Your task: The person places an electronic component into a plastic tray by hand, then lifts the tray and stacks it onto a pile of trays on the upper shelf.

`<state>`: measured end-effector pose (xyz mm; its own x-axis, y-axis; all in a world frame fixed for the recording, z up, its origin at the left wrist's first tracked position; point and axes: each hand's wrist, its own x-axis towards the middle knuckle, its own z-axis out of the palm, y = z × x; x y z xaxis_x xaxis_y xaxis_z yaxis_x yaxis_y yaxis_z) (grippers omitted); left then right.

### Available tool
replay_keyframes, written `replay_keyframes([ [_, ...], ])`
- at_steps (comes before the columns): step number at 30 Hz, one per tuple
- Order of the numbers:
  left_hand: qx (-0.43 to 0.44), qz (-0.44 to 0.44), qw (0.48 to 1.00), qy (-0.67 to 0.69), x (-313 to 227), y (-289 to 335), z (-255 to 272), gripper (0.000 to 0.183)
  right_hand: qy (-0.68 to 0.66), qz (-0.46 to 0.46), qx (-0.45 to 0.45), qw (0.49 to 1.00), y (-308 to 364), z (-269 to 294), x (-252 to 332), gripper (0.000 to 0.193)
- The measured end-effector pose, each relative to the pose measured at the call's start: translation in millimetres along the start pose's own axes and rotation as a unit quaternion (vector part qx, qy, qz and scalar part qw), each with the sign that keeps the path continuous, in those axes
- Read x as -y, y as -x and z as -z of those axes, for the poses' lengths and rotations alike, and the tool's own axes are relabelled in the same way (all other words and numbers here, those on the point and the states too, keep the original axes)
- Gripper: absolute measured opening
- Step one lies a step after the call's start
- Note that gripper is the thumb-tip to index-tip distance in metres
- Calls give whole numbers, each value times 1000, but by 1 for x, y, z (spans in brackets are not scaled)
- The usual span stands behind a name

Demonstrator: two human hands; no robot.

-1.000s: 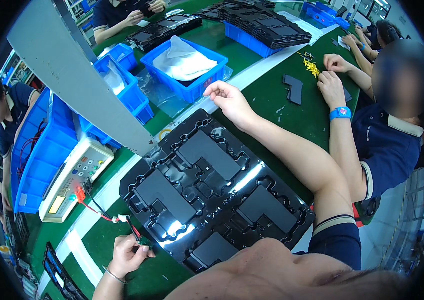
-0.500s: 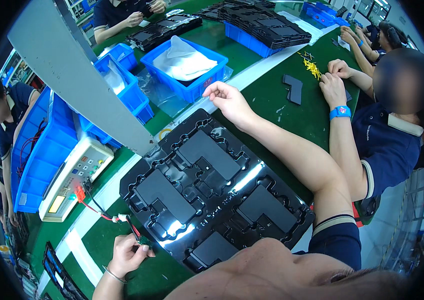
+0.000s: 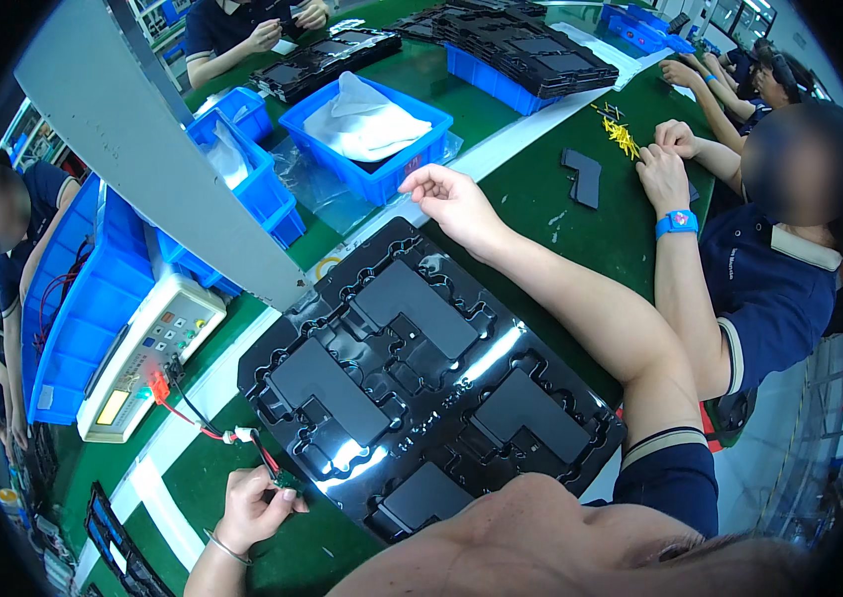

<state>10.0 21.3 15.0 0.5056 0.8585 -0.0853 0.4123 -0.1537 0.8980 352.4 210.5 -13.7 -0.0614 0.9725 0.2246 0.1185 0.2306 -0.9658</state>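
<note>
My left hand (image 3: 254, 509) is closed at the near left edge of a black plastic tray (image 3: 421, 403). It pinches a small green circuit board (image 3: 287, 482) at the end of red and black leads (image 3: 205, 430). These leads run to a cream-coloured test meter (image 3: 148, 363) with a lit yellow display. Several flat black L-shaped battery packs (image 3: 417, 306) lie in the tray's moulded pockets. Beyond the tray's far corner, my right hand (image 3: 456, 207) hovers with fingers curled together near a blue bin (image 3: 372, 179). Whatever its fingertips may hold is too small to make out.
A grey metal post (image 3: 163, 149) rises between the meter and the bin of white bags. Stacked black trays (image 3: 531, 55) stand at the back. On the right, a co-worker's hands (image 3: 665, 164) work beside yellow strips (image 3: 621, 137) and a loose black pack (image 3: 583, 177).
My right hand has shifted very slightly to the left. My left hand and the tray stay where they were.
</note>
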Motion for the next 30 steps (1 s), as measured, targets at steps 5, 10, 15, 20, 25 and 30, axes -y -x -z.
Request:
replay_keyframes([
  [5, 1, -11, 1000, -6, 3, 1, 0, 17, 11, -9, -2, 1000, 1, 0, 2, 24],
  [10, -4, -6, 1000, -7, 5, 2, 0, 19, 4, -10, -9, 1000, 1, 0, 3, 25],
  [15, -4, -5, 1000, -6, 6, 2, 0, 19, 6, -4, -10, 1000, 1, 0, 1, 25],
  [20, -2, 1, 1000, 1, 2, 0, 0, 19, 11, -9, -6, 1000, -1, 0, 1, 24],
  [25, -5, -11, 1000, -3, 1, -1, 0, 18, 26, -1, 6, 1000, -2, -1, -2, 22],
  [30, 0, -11, 1000, -17, 1, -1, 1, 17, 25, 3, 4, 1000, -3, -1, -3, 22],
])
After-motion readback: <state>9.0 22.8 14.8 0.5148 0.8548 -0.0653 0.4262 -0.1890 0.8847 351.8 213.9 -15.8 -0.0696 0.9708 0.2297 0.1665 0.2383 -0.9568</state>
